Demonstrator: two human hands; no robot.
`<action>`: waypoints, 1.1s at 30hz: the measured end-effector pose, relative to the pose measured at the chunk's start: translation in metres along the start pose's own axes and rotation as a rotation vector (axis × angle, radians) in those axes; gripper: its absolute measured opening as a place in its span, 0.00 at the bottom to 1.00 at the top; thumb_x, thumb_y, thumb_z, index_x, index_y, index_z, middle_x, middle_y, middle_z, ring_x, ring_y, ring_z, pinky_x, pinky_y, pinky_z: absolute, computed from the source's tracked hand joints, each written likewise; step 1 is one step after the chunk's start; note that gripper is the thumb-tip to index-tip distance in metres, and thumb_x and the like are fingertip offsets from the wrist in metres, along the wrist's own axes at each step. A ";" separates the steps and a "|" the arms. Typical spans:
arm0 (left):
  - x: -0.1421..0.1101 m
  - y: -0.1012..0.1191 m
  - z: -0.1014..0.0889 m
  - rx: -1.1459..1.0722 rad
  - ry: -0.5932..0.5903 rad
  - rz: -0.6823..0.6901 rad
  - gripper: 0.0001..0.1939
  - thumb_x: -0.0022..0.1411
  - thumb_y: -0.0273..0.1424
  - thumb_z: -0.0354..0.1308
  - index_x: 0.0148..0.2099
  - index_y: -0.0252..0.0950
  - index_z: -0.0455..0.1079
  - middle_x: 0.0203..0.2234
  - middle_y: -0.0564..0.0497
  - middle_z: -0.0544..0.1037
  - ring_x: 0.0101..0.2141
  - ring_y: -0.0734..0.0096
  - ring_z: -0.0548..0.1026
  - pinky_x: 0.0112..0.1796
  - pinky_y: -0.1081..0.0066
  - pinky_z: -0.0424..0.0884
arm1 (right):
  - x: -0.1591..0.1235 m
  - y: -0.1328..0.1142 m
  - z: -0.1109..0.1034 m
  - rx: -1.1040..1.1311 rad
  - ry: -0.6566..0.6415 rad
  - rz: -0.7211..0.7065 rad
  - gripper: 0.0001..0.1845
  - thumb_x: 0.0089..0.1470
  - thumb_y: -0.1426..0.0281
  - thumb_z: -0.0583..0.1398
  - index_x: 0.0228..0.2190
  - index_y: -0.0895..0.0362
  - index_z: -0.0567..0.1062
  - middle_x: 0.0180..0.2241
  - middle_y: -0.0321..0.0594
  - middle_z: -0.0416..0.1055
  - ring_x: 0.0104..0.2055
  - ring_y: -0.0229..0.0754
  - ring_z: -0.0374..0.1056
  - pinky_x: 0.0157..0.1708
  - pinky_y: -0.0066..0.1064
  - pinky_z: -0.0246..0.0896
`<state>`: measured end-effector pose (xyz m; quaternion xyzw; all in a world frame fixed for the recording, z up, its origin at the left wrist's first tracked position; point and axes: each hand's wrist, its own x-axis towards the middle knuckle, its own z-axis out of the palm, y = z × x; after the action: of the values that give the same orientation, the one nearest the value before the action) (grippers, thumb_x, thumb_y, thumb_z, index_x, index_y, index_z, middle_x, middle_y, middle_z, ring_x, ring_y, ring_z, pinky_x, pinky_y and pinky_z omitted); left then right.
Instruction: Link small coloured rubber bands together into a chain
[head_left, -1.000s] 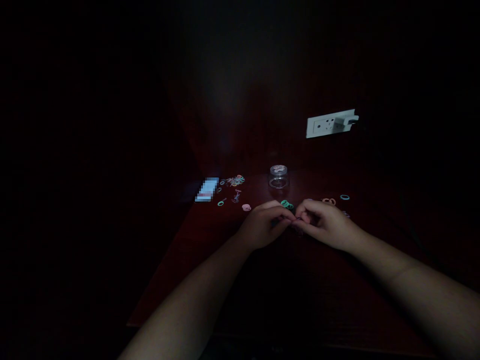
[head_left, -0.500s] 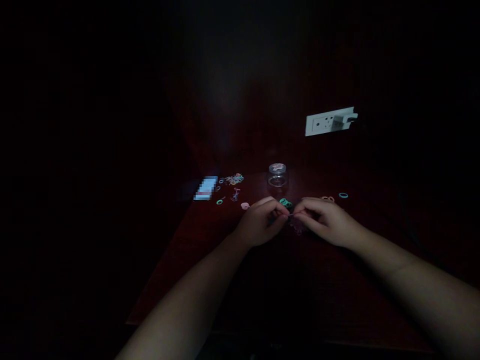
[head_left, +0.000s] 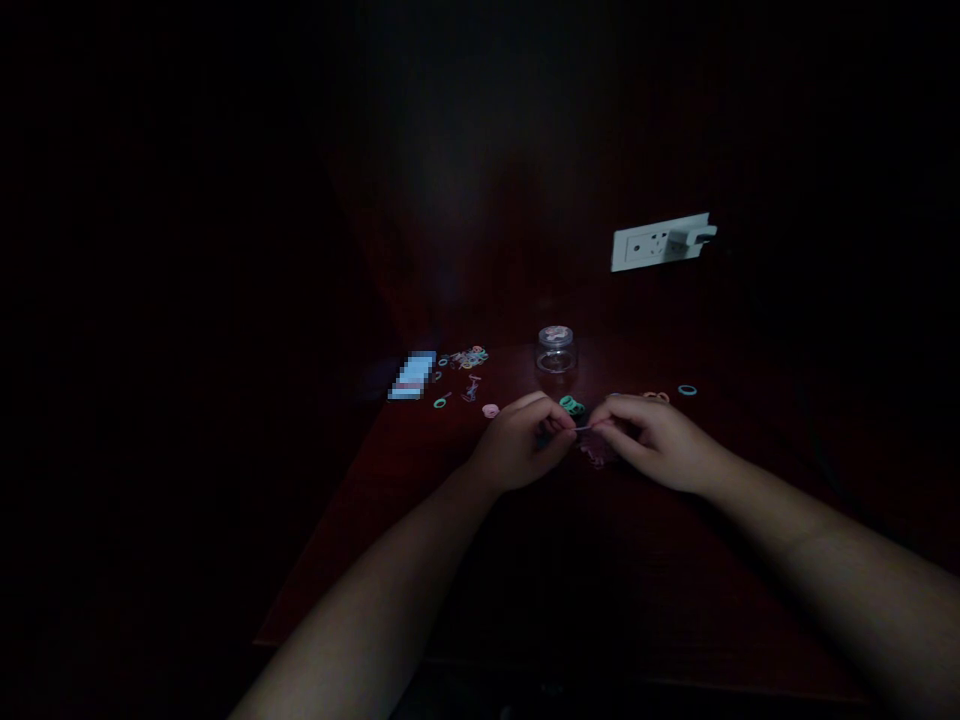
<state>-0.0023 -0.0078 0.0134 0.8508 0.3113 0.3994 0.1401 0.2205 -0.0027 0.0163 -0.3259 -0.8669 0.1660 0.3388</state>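
Note:
Between my fingertips a thin, pale purple-pink hair tie (head_left: 583,429) is stretched. My left hand (head_left: 525,440) pinches one end of it, and my right hand (head_left: 652,440) pinches the other. Just below, on the dark red table, lie several pinkish bands (head_left: 594,457), dim and hard to make out. Beyond my fingertips sits a small bunch of green hair ties (head_left: 572,405). A pink bundle of hair ties (head_left: 490,411) lies beside my left hand. Orange hair ties (head_left: 657,397) show partly behind my right hand.
A clear lidded jar (head_left: 556,350) stands at the back of the table (head_left: 360,520). To the left are a lit phone (head_left: 412,375), a pile of mixed hair ties (head_left: 469,357) and a loose green one (head_left: 440,403). A blue ring (head_left: 687,390) lies right. A wall socket (head_left: 660,243) holds a plug.
My two hands have drawn very slightly apart, and a little more of the stretched hair tie shows between them. The things on the table have stayed where they were.

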 end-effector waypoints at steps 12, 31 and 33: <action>0.000 0.004 0.000 -0.025 -0.014 -0.003 0.08 0.59 0.31 0.62 0.41 0.35 0.70 0.33 0.51 0.74 0.32 0.74 0.71 0.33 0.73 0.69 | -0.001 0.000 0.005 0.038 -0.001 0.007 0.09 0.60 0.67 0.57 0.30 0.56 0.74 0.24 0.36 0.70 0.25 0.37 0.64 0.27 0.28 0.56; -0.004 -0.008 -0.002 0.009 0.028 -0.061 0.05 0.62 0.29 0.57 0.33 0.35 0.70 0.25 0.53 0.72 0.26 0.77 0.69 0.28 0.76 0.66 | -0.001 0.003 -0.008 -0.034 0.077 0.026 0.09 0.58 0.69 0.57 0.26 0.56 0.72 0.22 0.35 0.67 0.25 0.37 0.61 0.26 0.29 0.55; -0.005 -0.011 -0.002 0.020 0.044 -0.085 0.05 0.62 0.30 0.57 0.33 0.35 0.70 0.25 0.53 0.72 0.25 0.78 0.69 0.28 0.75 0.65 | -0.002 0.005 -0.009 -0.041 0.091 0.038 0.09 0.58 0.68 0.57 0.26 0.56 0.72 0.22 0.34 0.65 0.25 0.37 0.61 0.26 0.28 0.55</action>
<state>-0.0109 -0.0029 0.0069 0.8293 0.3539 0.4087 0.1416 0.2300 0.0003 0.0199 -0.3564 -0.8474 0.1397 0.3678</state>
